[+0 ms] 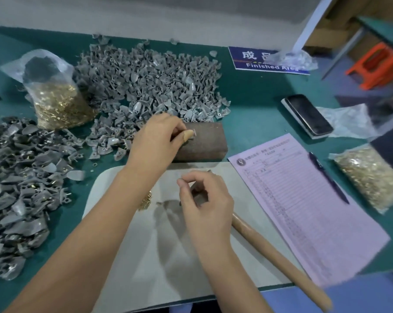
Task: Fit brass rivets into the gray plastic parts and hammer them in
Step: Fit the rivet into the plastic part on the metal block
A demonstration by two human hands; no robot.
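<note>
Hammer handle (279, 256) running lower-right, head hidden

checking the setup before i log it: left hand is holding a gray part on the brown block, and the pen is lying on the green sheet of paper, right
Not quite. The head view shows the pen lying on a pink sheet of paper, not a green one; green is the table cover. The rest holds: the left hand pinches a gray part on the brown block.
</note>
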